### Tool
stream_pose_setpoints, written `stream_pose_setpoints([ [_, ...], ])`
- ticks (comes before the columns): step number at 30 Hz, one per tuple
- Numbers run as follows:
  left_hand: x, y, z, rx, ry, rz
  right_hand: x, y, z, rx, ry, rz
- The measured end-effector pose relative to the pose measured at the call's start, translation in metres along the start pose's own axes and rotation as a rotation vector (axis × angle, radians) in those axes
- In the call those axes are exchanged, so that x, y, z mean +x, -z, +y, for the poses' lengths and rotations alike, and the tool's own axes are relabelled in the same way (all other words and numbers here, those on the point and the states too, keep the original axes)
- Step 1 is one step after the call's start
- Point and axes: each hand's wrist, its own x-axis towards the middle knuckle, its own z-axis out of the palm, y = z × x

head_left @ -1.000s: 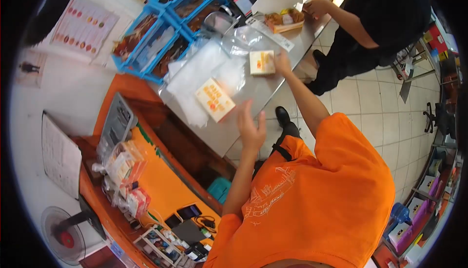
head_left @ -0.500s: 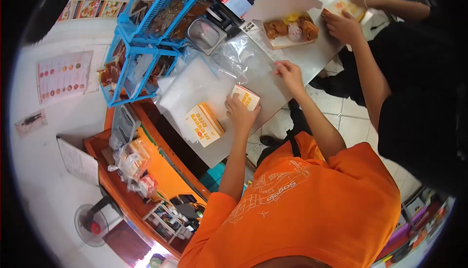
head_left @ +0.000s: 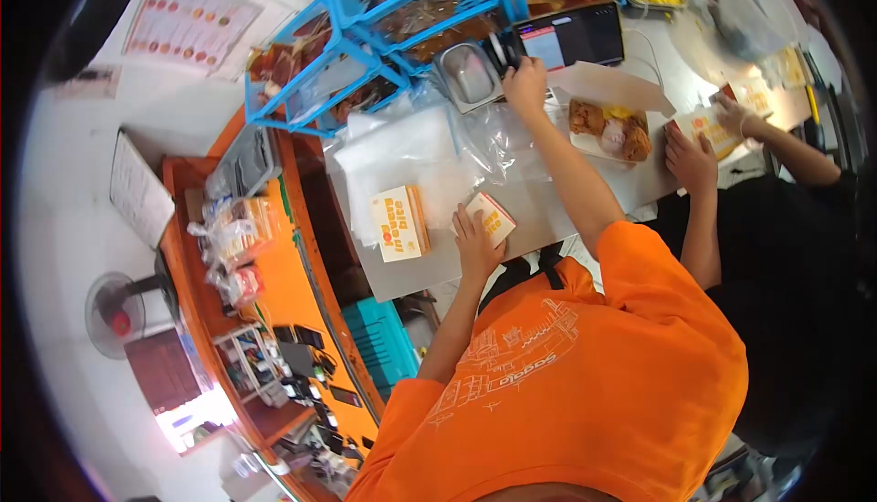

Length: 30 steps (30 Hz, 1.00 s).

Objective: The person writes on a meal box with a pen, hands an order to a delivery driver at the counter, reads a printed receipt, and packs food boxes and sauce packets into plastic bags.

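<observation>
Small box (head_left: pixel 497 218) under left hand (head_left: pixel 477 246), mid-frame
Fingers spread on its left; right hand (head_left: pixel 526 88), upper centre, grip unclear

White wall (head_left: pixel 78 173) with a printed sheet (head_left: pixel 190 27), alongside an orange-topped counter (head_left: pixel 285 292) and a round fan (head_left: pixel 108 315)

Bright overall; white glare at eight o'clock, warm glow on the grey metal surface (head_left: pixel 621 184) toward two o'clock; fisheye edges curve into blackness.

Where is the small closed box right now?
In the head view, the small box sits on the counter, left hand on it, just right of the larger box.
</observation>
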Motion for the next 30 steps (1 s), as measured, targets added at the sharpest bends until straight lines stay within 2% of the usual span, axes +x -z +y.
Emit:
stream_pose_setpoints([
  [5,-0.002,0.003,-0.001,-0.078,0.017,0.018,0.031,-0.070,0.071,-0.205,-0.109,-0.379],
  [6,-0.001,0.003,-0.002,-0.092,0.013,0.034,0.034,-0.081,0.082,-0.251,-0.098,-0.332],
  [9,-0.002,0.003,-0.005,-0.065,0.006,0.037,0.050,-0.087,0.099,-0.266,-0.185,-0.474],
  [12,-0.004,0.001,-0.009,-0.010,-0.020,0.041,0.044,-0.062,0.076,-0.134,-0.308,-0.439],
  [18,-0.005,0.004,-0.016,0.017,-0.088,0.057,0.034,-0.013,0.030,0.350,-0.503,-0.370],
  [19,-0.007,0.005,-0.016,-0.014,-0.076,0.040,0.032,-0.018,0.045,0.357,-0.475,-0.414],
  [22,-0.001,0.003,-0.016,-0.074,-0.067,0.027,0.009,-0.014,0.062,0.022,-0.368,-0.388],
  [25,-0.006,-0.001,-0.019,-0.060,-0.075,0.031,0.000,-0.024,0.075,0.263,-0.610,-0.480],
  [28,-0.005,0.002,-0.019,-0.044,-0.080,0.010,0.001,-0.083,0.166,0.496,-0.636,-0.499],
  [30,-0.005,0.001,-0.020,-0.035,-0.086,-0.004,-0.017,-0.065,0.126,0.582,-0.638,-0.377],
])
